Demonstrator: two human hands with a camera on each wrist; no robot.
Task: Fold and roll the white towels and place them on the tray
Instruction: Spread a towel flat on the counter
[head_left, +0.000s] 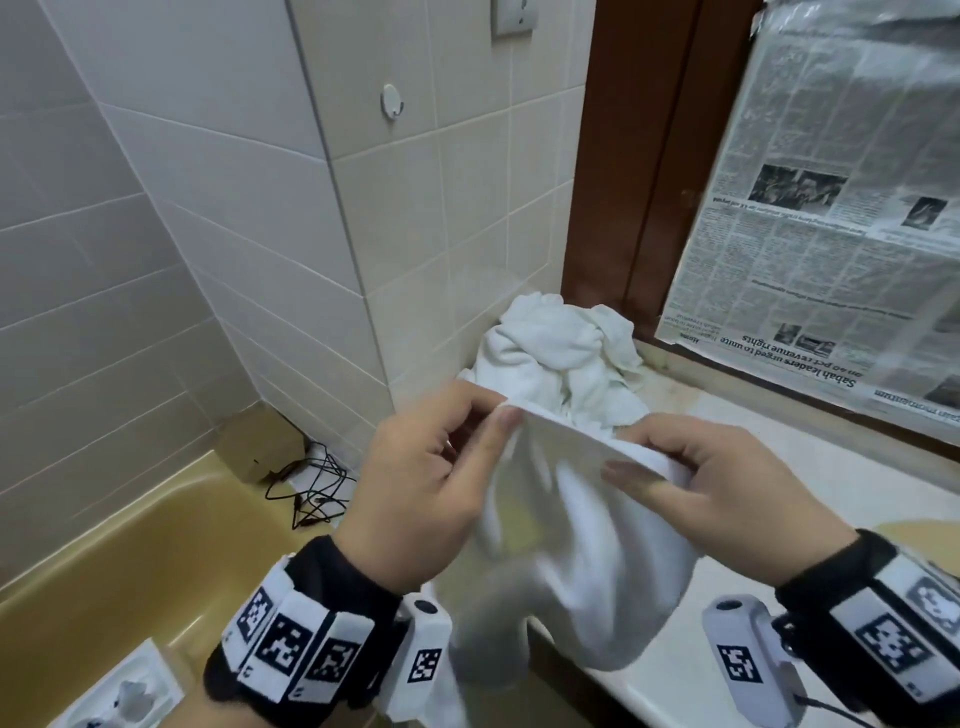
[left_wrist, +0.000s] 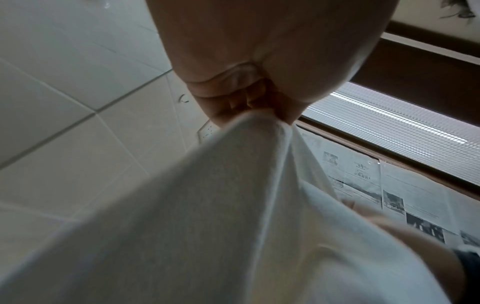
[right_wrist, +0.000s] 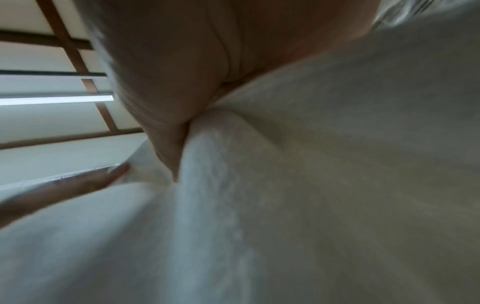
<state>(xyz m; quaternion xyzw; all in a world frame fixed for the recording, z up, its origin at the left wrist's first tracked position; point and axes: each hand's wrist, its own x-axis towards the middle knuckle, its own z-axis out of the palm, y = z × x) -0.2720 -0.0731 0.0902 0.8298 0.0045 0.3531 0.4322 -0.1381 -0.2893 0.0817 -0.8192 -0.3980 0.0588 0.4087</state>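
Head view, centre of frame: both hands up at chest level with one white towel (head_left: 566, 525) stretched between them by its top edge. Left hand (head_left: 426, 483) pinches one corner, thumb over the hem and fingers curled behind. Right hand (head_left: 727, 499) pinches the other end the same way, thumb lying flat on the cloth. The rest of the towel hangs loose below the hands, bunched and blurred, draping down past the front edge of the table (head_left: 769, 670) at lower right.

Left wrist view: fingers (left_wrist: 233, 102) closed tight on a gathered corner, cloth fanning out toward the lens. Right wrist view: cloth fills nearly the whole frame, with the thumb pressed into a fold; too blurred for more.

Above the hands, centre of frame, a pile of white towels (head_left: 561, 358) sits crumpled in the back corner of the table, against the tiled wall and beside the dark wooden frame. Newspaper (head_left: 831, 208) covers the window at upper right. Yellow bathtub (head_left: 130, 561) at lower left.

Progress, as a judgement: early. The held towel is only being opened out square; no fold is made in it. The pile is unfolded. No rolled towel and no tray can be made out in any view. Folding, rolling and placing all remain.
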